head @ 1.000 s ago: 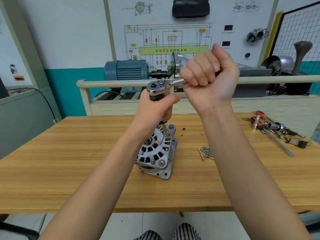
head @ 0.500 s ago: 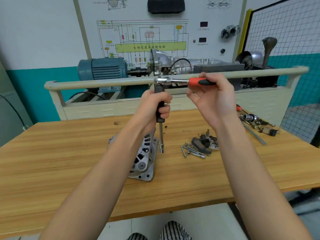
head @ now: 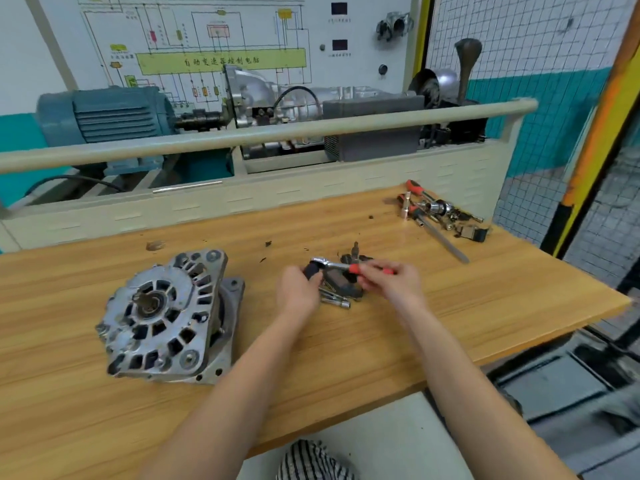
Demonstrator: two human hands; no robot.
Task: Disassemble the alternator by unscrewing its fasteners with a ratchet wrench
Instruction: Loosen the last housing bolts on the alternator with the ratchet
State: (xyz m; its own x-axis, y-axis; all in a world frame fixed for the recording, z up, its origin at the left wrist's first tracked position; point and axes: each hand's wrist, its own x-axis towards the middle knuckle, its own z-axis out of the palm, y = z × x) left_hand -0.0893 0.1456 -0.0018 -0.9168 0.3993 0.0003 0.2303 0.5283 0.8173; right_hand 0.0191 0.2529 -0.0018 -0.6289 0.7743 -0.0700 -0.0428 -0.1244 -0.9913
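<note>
Lying on its side on the near-left of the wooden table, a grey alternator, vented face turned up, touched by neither hand; resting well apart from it, toward the middle of the table, both hands working over a small heap of removed parts. Curling round the black extension under the head of the ratchet wrench, the left hand, fingers clamped on it; pinching the red handle of the same wrench, the right hand, fingers closed round the grip. Lying beneath the wrench, loose bolts and a dark piece, too blurred for telling apart. Sitting farther back on the right, near the table's far edge, a cluster of tools with red handles and a long metal shaft; standing beyond the table, a pale rail, a blue motor coupled to a silver gearbox, and a wiring-diagram board on the wall.
</note>
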